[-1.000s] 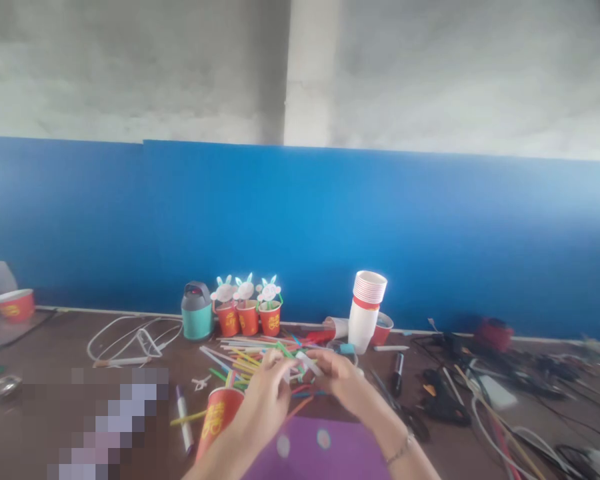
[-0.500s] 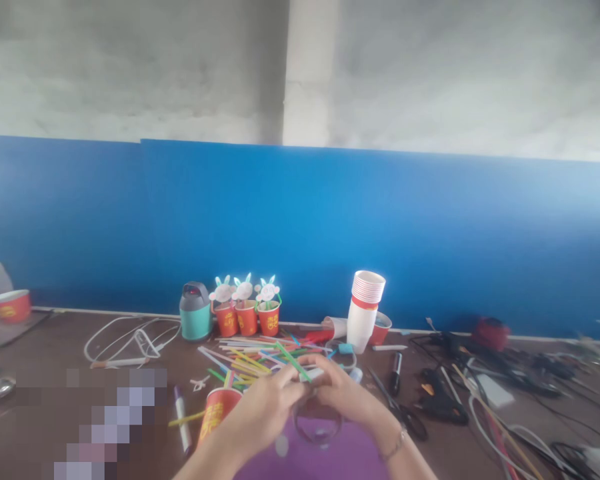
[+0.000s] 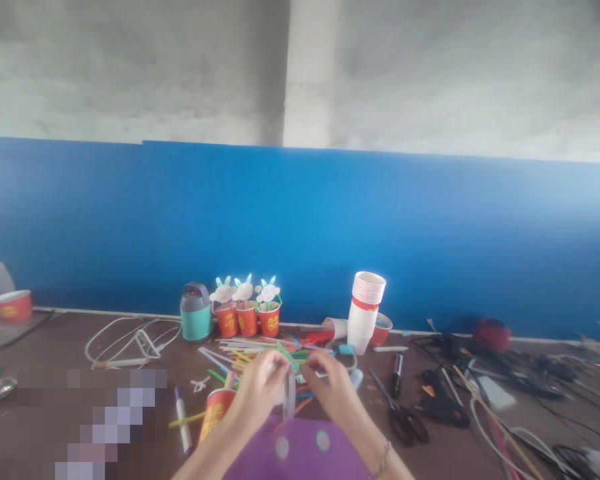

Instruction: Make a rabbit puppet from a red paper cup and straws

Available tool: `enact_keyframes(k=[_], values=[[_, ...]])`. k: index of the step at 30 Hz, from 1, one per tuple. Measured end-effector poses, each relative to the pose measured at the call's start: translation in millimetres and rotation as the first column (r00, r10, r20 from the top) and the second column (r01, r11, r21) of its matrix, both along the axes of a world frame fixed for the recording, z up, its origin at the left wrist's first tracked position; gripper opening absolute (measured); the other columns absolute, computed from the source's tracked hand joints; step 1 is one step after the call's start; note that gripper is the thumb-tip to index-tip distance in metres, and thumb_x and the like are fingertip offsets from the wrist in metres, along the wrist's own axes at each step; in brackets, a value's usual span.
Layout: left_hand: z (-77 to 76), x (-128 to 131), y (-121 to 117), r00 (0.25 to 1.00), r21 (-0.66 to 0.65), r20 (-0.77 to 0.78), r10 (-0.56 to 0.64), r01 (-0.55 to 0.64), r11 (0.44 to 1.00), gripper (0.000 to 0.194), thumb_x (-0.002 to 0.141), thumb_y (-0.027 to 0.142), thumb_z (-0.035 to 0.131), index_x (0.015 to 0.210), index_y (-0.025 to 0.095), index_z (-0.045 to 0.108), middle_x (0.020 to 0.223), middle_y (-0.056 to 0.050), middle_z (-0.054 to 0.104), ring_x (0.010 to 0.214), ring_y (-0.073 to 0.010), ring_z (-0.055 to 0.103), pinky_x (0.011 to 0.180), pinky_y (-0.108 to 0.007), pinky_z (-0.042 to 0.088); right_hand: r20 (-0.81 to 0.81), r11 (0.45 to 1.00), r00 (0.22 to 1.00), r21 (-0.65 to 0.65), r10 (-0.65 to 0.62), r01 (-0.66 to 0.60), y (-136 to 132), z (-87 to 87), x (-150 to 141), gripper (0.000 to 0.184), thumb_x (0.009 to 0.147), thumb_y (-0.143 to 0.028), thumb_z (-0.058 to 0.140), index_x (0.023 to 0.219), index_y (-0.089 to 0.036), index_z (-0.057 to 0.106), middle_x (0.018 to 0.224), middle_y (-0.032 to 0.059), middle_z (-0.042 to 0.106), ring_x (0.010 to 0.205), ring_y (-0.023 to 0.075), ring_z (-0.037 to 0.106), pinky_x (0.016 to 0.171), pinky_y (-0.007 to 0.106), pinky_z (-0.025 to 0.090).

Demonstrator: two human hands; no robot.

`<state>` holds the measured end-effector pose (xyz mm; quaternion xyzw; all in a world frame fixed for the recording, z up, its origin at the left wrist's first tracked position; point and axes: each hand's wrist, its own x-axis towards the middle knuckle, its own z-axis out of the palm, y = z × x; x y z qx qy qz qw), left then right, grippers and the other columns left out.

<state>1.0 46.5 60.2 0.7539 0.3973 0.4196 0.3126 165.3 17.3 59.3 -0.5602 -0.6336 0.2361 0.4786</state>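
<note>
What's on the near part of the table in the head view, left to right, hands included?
White-and-purple marker → red cup with yellow print → left hand → pale strip → right hand → black scissors → black tool with an orange part → white block.

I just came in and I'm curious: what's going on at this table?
A pale strip hangs at the fingertips of the person's left hand. The right hand is close by; whether it grips anything is unclear. A purple sheet lies nearer the person. Loose coloured straws lie around and beyond the hands, and three red cups with face-like decorations stand near the blue partition.
</note>
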Motion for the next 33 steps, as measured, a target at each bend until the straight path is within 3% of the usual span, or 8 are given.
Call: enact_keyframes(k=[3, 7, 13, 17, 20, 23, 29, 33], values=[[-5.2, 0, 4, 0.997, -0.015, 0.027, 0.066, -0.065, 0.998, 0.020, 0.086, 0.033, 0.045, 0.078, 0.019, 0.057, 0.078, -0.003, 0.066, 0.076, -0.0193, 0.060, 0.073, -0.027, 0.043, -0.173, 0.970, 0.975, -0.176, 0.137, -0.167, -4, -4.1, -10, 0.035, 0.086, -0.043, 0.043, 0.064, -0.018, 0.057, 0.065, 0.0016, 0.055, 0.068, 0.0182, 0.053, 0.065, 0.029, 0.043], [-4.8, -1, 4, 0.992, 0.012, 0.038, 0.124, -0.125, 0.992, 0.021, 0.086, 0.034, 0.045, 0.079, 0.019, 0.058, 0.079, -0.004, 0.068, 0.076, -0.0204, 0.062, 0.074, -0.029, 0.044, -0.278, 0.941, 0.929, -0.162, 0.245, -0.297, -9, -8.7, -19, 0.032, 0.087, -0.043, 0.045, 0.069, -0.018, 0.056, 0.061, -0.0008, 0.053, 0.062, 0.0149, 0.049, 0.060, 0.026, 0.040], [0.7, -2, -1, 0.993, 0.095, 0.038, 0.108, -0.111, 0.989, 0.020, 0.087, 0.031, 0.044, 0.079, 0.020, 0.058, 0.079, -0.004, 0.067, 0.076, -0.0192, 0.061, 0.072, -0.028, 0.044, -0.186, 0.965, 0.968, -0.166, 0.171, -0.202, -2, -17.3, -17, 0.026, 0.087, -0.035, 0.040, 0.066, -0.020, 0.042, 0.057, -0.0062, 0.035, 0.054, 0.0102, 0.032, 0.050, 0.024, 0.027], [-1.2, -1, -5, 0.993, 0.145, 0.039, 0.110, -0.114, 0.983, 0.022, 0.089, 0.032, 0.042, 0.077, 0.020, 0.056, 0.073, -0.001, 0.063, 0.069, -0.0170, 0.058, 0.067, -0.026, 0.043, -0.139, 0.977, 0.980, -0.139, 0.145, -0.164, -1, -13.6, -15, 0.024, 0.083, -0.032, 0.040, 0.062, -0.020, 0.041, 0.059, -0.0053, 0.035, 0.057, 0.0106, 0.032, 0.052, 0.024, 0.026], [-2.1, 0, -7, 0.990, 0.177, 0.077, 0.114, -0.126, 0.976, 0.023, 0.090, 0.033, 0.043, 0.078, 0.020, 0.056, 0.076, -0.002, 0.063, 0.074, -0.0176, 0.058, 0.068, -0.026, 0.042, -0.213, 0.980, 0.970, -0.139, 0.114, -0.146, -4, -6.6, -15, 0.026, 0.079, -0.034, 0.039, 0.056, -0.020, 0.039, 0.053, -0.0060, 0.033, 0.052, 0.0097, 0.030, 0.049, 0.024, 0.024], [-3.0, 4, -11, 0.985, 0.197, 0.139, 0.099, -0.125, 0.972, 0.023, 0.091, 0.034, 0.043, 0.080, 0.020, 0.058, 0.080, -0.003, 0.064, 0.079, -0.0180, 0.059, 0.073, -0.026, 0.043, -0.351, 0.956, 0.935, -0.251, 0.057, -0.153, -6, -0.4, -20, 0.027, 0.076, -0.038, 0.037, 0.054, -0.022, 0.039, 0.045, -0.0086, 0.024, 0.044, 0.0087, 0.022, 0.043, 0.024, 0.018], [-6.8, 8, -17, 0.961, 0.161, 0.243, 0.132, -0.174, 0.971, 0.027, 0.089, 0.038, 0.044, 0.078, 0.020, 0.060, 0.080, -0.004, 0.065, 0.077, -0.0189, 0.060, 0.073, -0.027, 0.045, -0.193, 0.987, 0.979, -0.154, -0.070, 0.040, -9, 7.8, -23, 0.025, 0.070, -0.034, 0.037, 0.049, -0.022, 0.035, 0.049, -0.0041, 0.034, 0.049, 0.0110, 0.032, 0.047, 0.024, 0.027], [3.2, -15, 2, 0.864, 0.027, 0.331, 0.378, -0.410, 0.912, 0.029, 0.084, 0.044, 0.049, 0.086, 0.019, 0.062, 0.082, -0.006, 0.068, 0.079, -0.0228, 0.063, 0.070, -0.029, 0.048, 0.154, 0.907, 0.936, -0.241, -0.316, 0.346, -5, 14.6, 16, 0.029, 0.077, -0.026, 0.031, 0.056, -0.020, 0.050, 0.050, -0.0008, 0.045, 0.050, 0.0143, 0.043, 0.049, 0.025, 0.030]])
